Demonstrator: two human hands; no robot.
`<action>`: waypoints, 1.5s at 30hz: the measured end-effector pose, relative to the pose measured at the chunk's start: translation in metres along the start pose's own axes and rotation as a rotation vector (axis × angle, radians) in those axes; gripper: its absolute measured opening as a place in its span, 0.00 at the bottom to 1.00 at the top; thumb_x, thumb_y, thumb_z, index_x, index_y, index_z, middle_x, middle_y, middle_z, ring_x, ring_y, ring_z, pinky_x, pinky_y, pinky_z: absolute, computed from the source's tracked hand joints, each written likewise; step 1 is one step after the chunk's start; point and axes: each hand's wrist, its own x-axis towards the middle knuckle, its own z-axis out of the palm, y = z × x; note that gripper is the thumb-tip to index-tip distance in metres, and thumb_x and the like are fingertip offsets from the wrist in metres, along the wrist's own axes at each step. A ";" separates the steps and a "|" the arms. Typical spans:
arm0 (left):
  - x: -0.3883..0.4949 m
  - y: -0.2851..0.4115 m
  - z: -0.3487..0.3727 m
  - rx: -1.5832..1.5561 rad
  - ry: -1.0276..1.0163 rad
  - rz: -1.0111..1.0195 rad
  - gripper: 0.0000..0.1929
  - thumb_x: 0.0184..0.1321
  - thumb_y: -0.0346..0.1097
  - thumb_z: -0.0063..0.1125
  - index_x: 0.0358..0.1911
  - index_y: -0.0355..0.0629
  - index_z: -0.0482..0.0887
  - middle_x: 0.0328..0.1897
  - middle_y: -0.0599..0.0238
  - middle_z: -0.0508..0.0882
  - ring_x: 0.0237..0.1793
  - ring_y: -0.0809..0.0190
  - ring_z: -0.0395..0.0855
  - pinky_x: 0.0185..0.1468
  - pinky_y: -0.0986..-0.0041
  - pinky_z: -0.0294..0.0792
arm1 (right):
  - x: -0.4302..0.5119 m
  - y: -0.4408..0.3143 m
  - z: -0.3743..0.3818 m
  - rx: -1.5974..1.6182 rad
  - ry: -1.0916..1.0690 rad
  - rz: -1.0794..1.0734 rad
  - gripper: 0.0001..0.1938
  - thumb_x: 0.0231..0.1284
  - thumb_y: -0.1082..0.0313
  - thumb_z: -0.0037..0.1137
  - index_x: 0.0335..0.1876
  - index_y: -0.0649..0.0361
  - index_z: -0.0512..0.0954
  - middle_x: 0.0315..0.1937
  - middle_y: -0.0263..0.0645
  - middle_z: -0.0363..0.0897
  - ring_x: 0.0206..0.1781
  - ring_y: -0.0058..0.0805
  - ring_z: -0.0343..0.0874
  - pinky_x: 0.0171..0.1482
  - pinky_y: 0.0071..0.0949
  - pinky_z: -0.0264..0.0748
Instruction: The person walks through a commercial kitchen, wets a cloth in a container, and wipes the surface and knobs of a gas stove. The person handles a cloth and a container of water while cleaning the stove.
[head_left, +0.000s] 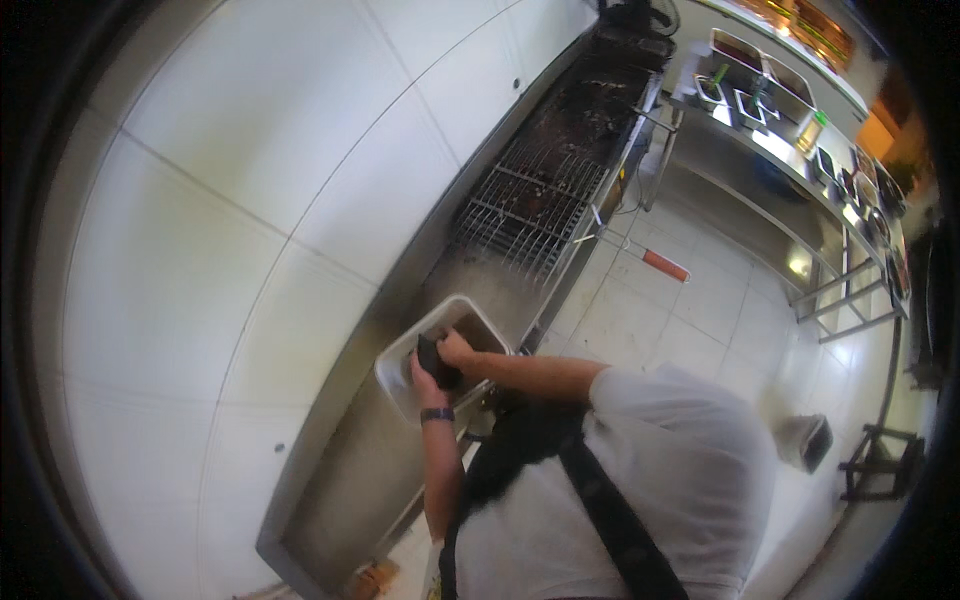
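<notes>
My left hand (426, 381), with a dark band at its wrist, supports a black flat-sided object (437, 363) from one side. The fingers of my right hand (454, 349) are at that object's upper part; whether they grip it or only touch it cannot be made out. Both hands are over a white rectangular tub (393, 376) with rounded corners. Something brown lies in the tub's far end, too blurred to name. The tub rests on the steel ledge (450, 281) of a long grill trough.
Beyond the tub, a wire grilling basket (529, 206) lies over the charred trough (592, 105), its wooden handle (665, 265) jutting over the tiled floor. White wall panels (247, 247) flank the trough. A steel table (757, 139) holds several containers and a bottle (811, 133). A bin (804, 442) stands behind me.
</notes>
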 end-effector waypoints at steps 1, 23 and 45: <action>0.002 -0.001 0.000 0.014 0.051 -0.090 0.30 0.68 0.62 0.37 0.56 0.44 0.79 0.57 0.58 0.80 0.54 0.49 0.80 0.60 0.56 0.71 | -0.004 -0.001 -0.001 -0.059 0.039 -0.108 0.19 0.64 0.64 0.45 0.57 0.58 0.78 0.56 0.49 0.79 0.59 0.48 0.77 0.63 0.40 0.70; 0.010 -0.011 0.004 0.087 0.176 0.247 0.27 0.67 0.53 0.42 0.49 0.33 0.81 0.50 0.54 0.83 0.50 0.51 0.81 0.57 0.63 0.72 | -0.046 -0.025 -0.006 -0.191 0.090 -0.190 0.31 0.56 0.42 0.50 0.58 0.60 0.77 0.50 0.57 0.80 0.55 0.55 0.78 0.60 0.44 0.72; 0.015 -0.016 -0.010 -0.159 0.101 0.248 0.33 0.65 0.64 0.46 0.52 0.36 0.79 0.54 0.56 0.82 0.51 0.50 0.82 0.56 0.60 0.73 | -0.014 -0.018 -0.003 0.665 0.001 0.295 0.30 0.60 0.46 0.46 0.52 0.71 0.77 0.44 0.52 0.82 0.47 0.44 0.82 0.53 0.41 0.74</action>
